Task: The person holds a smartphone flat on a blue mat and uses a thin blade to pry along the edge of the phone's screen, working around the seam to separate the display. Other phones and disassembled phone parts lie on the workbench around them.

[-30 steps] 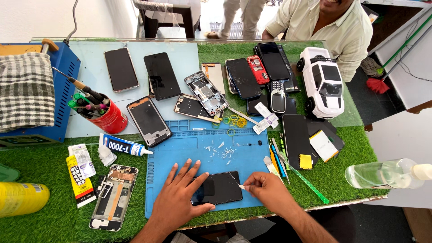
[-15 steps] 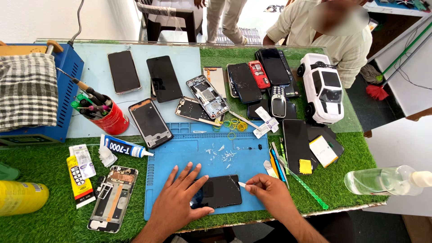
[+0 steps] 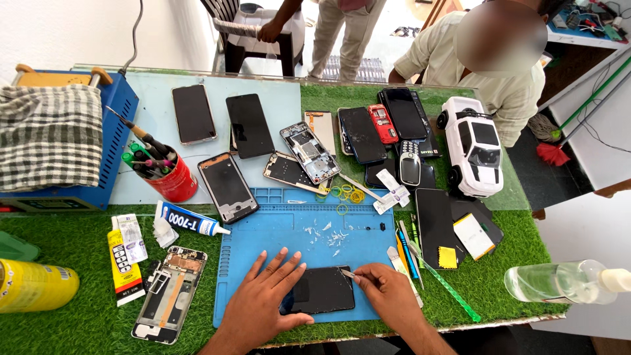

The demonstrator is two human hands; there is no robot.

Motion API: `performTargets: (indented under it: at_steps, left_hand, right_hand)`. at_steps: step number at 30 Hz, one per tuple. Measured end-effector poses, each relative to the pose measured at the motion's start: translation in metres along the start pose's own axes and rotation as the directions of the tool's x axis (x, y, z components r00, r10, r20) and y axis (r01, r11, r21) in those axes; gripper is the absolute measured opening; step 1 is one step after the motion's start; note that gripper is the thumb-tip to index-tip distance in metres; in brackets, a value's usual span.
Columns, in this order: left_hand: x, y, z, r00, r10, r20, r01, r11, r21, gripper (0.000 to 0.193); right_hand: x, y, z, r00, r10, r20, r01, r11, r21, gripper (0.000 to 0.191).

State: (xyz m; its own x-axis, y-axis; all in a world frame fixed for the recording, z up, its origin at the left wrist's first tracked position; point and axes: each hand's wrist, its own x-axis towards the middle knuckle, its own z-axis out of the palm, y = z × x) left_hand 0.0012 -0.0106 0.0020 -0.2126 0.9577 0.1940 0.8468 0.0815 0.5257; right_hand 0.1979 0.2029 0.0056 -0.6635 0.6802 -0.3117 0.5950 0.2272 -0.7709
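Note:
A small black phone point(image 3: 322, 289) lies face up on the blue work mat point(image 3: 263, 223), near its front edge. My left hand point(image 3: 263, 299) rests flat on the phone's left end, fingers spread, pressing it down. My right hand point(image 3: 388, 296) pinches a thin metal tool point(image 3: 347, 273) whose tip touches the phone's upper right corner. White flakes point(image 3: 328, 233) are scattered on the mat above the phone.
Several phones and opened phone frames lie across the table, with a red cup of tools point(image 3: 172, 179), glue tubes point(image 3: 190, 220), a white toy car point(image 3: 474, 148), a clear spray bottle point(image 3: 565, 281) and a blue machine point(image 3: 66, 151). A seated person point(image 3: 486, 72) faces me across the table.
The view has tilted slightly. My hands and the phone stay in nearly the same place on the mat, the tool still at the phone's corner.

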Motion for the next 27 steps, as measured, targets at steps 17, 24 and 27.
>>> performTargets:
  at_steps: [17,24,27]
  left_hand:
    - [-0.010,-0.042,0.052,0.940,0.305,-0.151,-0.165,0.797,0.581,0.075]
    - [-0.019,-0.047,0.061,0.990,0.139,0.021,-0.140,0.987,0.085,0.083]
    - [-0.020,-0.047,0.058,0.989,0.144,-0.025,-0.143,0.989,0.043,0.075]
  right_hand:
    - [0.018,0.026,0.005,0.994,-0.036,0.102,0.057,0.977,-0.206,0.021]
    - [0.012,0.047,0.010,0.989,-0.147,0.018,0.148,0.974,-0.172,0.022]
    - [0.010,0.050,0.014,0.993,-0.117,-0.001,0.116,0.987,-0.111,0.020]
